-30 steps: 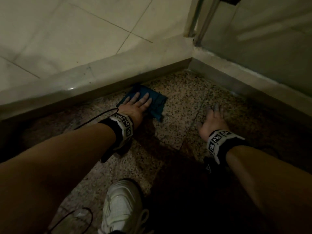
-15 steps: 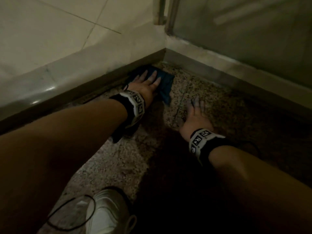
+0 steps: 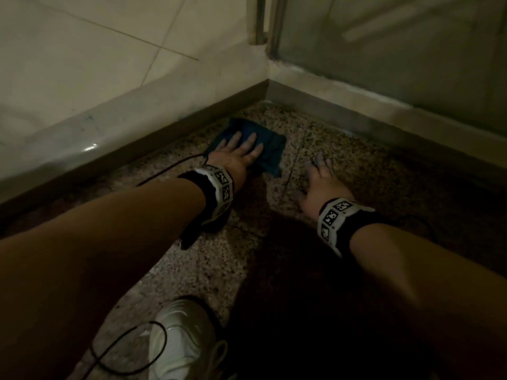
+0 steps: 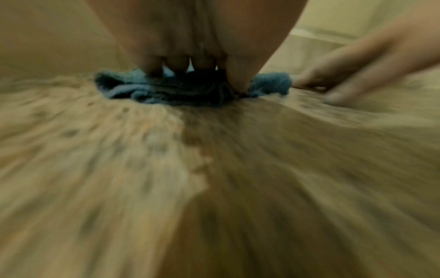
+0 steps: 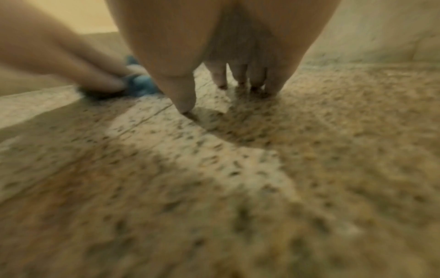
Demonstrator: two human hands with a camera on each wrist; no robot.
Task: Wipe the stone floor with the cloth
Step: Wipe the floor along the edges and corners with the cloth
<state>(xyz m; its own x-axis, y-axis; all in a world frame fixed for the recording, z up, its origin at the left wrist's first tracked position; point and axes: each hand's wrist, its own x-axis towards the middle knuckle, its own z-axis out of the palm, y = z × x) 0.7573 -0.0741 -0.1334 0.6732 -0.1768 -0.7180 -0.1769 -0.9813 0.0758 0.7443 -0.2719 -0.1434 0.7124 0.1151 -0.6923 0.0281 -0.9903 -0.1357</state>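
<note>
A dark blue cloth lies on the speckled stone floor near the room's corner. My left hand presses flat on the cloth, fingers straight and spread; the left wrist view shows the cloth bunched under the left hand. To the right, my right hand rests on the bare floor with its fingers stretched forward. In the right wrist view the right hand's fingertips touch the floor, and the cloth shows at the left under the other hand.
A raised pale curb runs along the left, and a second one runs along the right; they meet in a corner behind the cloth. A white shoe stands at the bottom. A black cable loops beside it.
My left hand has slid the cloth back out of the corner, toward me and slightly along the left curb. The right hand stays planted on the floor. The view has shifted.
</note>
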